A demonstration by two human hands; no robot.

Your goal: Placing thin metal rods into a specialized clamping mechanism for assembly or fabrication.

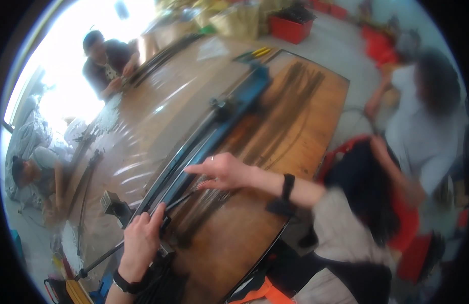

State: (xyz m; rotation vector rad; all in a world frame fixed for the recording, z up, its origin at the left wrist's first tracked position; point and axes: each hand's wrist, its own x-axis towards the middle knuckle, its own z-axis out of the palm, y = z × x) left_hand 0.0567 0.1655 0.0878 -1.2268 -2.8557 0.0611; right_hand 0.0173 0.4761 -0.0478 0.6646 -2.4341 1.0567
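Note:
A long blue metal bench fixture (206, 142) with a rail runs diagonally across the table. At its near end, my left hand (143, 235) is closed over the fixture, thumb pointing along the rail; its fingers hide what they grip. A thin dark rod (105, 257) slants out to the lower left beside that hand. My right hand (222, 172) is above the fixture's right side, index finger stretched toward the rail. Its other fingers are curled round what looks like a thin coil spring (208, 185). A short black rod (183, 201) lies between the two hands.
Several long, dark spring-like strands (290, 106) lie on the wooden tabletop (315, 131) to the right. Clear plastic sheeting (143, 137) covers the left side. Yellow-handled pliers (260, 52) are at the far end. People sit around the table; a red crate (290, 29) stands beyond.

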